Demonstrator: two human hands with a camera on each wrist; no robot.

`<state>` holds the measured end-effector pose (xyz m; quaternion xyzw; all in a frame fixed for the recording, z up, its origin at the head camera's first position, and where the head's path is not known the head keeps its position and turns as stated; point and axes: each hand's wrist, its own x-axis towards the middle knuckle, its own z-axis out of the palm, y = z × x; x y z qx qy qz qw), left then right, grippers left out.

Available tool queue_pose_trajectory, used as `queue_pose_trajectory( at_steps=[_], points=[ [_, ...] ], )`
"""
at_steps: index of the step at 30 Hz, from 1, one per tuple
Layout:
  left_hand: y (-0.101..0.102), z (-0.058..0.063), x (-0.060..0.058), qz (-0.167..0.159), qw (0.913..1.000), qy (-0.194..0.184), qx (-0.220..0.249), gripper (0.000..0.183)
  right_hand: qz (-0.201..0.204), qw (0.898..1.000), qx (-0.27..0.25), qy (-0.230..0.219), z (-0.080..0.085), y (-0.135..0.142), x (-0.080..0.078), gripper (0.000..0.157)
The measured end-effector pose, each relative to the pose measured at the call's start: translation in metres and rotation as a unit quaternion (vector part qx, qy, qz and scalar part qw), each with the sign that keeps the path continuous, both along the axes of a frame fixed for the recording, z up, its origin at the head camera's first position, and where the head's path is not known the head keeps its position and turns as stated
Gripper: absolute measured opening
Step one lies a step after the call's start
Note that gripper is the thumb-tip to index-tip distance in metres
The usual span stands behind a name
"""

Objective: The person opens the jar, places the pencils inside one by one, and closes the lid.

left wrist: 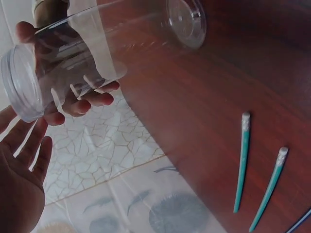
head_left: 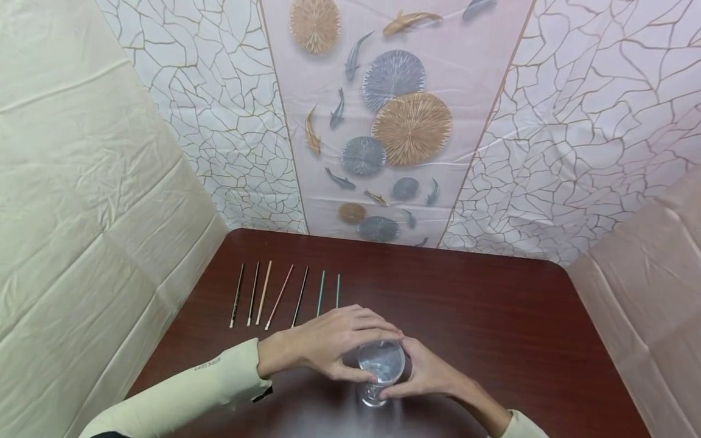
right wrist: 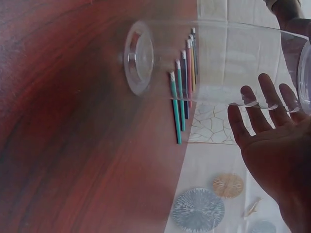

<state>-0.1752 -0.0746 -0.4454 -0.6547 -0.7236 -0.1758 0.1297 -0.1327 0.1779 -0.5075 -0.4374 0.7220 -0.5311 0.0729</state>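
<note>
A tall clear plastic jar (head_left: 383, 359) is held upright between both hands near the front of the table. My left hand (head_left: 350, 338) grips its top rim, thumb on the near side and fingers reaching over the far side. Lower on the right, my right hand (head_left: 429, 368) holds the jar's side just under the rim, thumb in front. In the left wrist view, the right hand's fingers show through the transparent wall. The round base (right wrist: 140, 58) faces the tabletop in the right wrist view.
Several pencils lie in a row on the dark red-brown table (head_left: 493, 316), left of the jar, eraser ends toward me. Two are green, including one green pencil (left wrist: 242, 165); a red pencil (head_left: 279, 298) and a tan pencil (head_left: 264, 293) lie farther left. Patterned cloth (head_left: 367, 201) hangs behind.
</note>
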Motion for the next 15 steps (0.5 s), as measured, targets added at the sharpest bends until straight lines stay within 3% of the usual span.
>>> queue_pose_trajectory(
  at_steps=[7, 15],
  points=[
    [-0.0005, -0.0044, 0.0029, 0.001, 1.0, -0.002, -0.001, 0.068, -0.007, 0.998, 0.001, -0.061, -0.004, -0.0029, 0.0027, 0.081],
    [-0.0011, -0.0062, 0.0013, -0.004, 0.9999, -0.009, 0.012, 0.072, 0.002, 0.999, -0.015, -0.047, -0.0098, -0.0047, -0.0006, 0.08]
  ],
)
